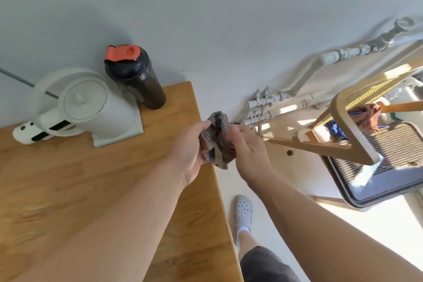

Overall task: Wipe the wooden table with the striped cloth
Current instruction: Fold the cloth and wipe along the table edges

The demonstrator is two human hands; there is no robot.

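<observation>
1. Wooden table, warm and honey-toned, fills the lower left of the head view, its long right edge running from the wall down toward the person.

2. The striped cloth, bunched into a crumpled wad, is held in the air right at that edge, about level with the far corner of the top, part over the wood and part over the pale floor.

3. The left hand is closed on the cloth from the table side, fingers curled round its near fold; the right hand pinches the opposite side from the floor side. Both hands grip the same wad, and it touches no surface.

4. The table lies to the left of the hands and below them. The left arm already reaches across the top, so that hand appears the nearer to the surface still to be wiped.

5. The wad has no clear long axis; it would likely need flattening or spreading before it is pressed down.

6. A white kettle on its base and a dark shaker bottle with a red lid stand against the wall at the far end, well clear of the cloth. They mark where a sweep to the left would have to stop or go round.

7. Wiping seems not yet begun, as the cloth is off the wood.
</observation>
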